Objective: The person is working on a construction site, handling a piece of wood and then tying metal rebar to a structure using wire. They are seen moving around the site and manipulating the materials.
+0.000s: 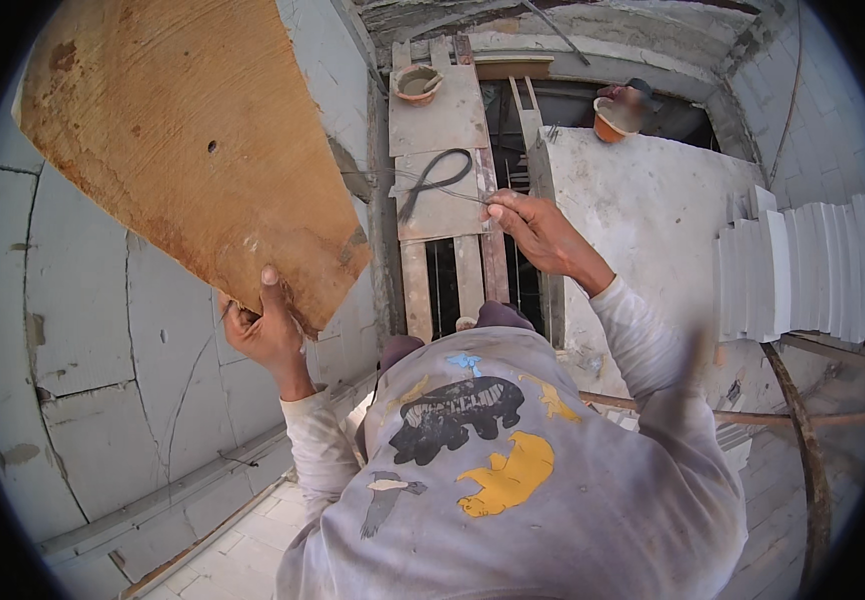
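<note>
A brown plywood sheet [203, 170], stained and with a small dark hole, is tilted up at the upper left. My left hand [271, 335] is closed on its lower edge, the thumb lying on the face and the fingers behind. A thin wire hangs down the wall from beside that hand. My right hand [543, 232] pinches a thin wire [443, 190] between thumb and fingers. The wire runs left toward the sheet, and its far end is hidden. A black looped strap or cord [448, 183] lies on the boards just left of my right hand.
A bowl of grey mortar [417, 90] sits on the plank walkway [443, 120], which has gaps between its boards. Another person [636, 95] is beyond the white slab [633, 200], beside an orange bucket [610, 125]. Stacked white panels [793, 265] stand at the right.
</note>
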### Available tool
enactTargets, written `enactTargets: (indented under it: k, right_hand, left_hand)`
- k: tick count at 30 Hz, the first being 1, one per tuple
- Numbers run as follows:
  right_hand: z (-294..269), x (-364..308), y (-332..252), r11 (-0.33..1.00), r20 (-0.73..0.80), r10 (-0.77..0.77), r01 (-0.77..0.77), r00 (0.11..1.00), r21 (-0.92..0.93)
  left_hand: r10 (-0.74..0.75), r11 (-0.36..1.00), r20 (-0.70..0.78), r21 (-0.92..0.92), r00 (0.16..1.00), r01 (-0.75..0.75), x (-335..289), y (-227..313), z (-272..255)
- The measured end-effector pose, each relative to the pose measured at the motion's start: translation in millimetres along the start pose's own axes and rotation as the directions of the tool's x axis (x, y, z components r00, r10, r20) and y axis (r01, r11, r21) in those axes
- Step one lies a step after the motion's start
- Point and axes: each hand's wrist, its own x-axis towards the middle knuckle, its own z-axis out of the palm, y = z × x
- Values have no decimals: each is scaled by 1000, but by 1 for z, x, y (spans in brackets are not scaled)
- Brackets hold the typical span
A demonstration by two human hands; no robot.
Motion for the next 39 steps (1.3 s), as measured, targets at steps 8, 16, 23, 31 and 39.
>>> enactTargets:
  k: [8,16,23,31,39]
  right_hand:
    - [67,-2,-92,959,100,-147,117,984,258]
    - [54,52,-74,983,117,-107,88,987,160]
    - [9,155,5,988,134,31,-51,991,148]
    - [-26,354,155,921,484,168,-312,859,235]
    - [-58,479,310,728,290,538,-610,792,314]
  left_hand:
    - [56,994,-126,-88,990,-67,4,-11,53]
    - [25,997,-98,-72,995,-32,47,-45,69]
    - [-13,995,-165,-100,986,-3,134,-76,116]
    - [-131,988,-117,-98,984,120,248,-141,203]
    - [-323,933,67,192,944,305,337,-195,287]
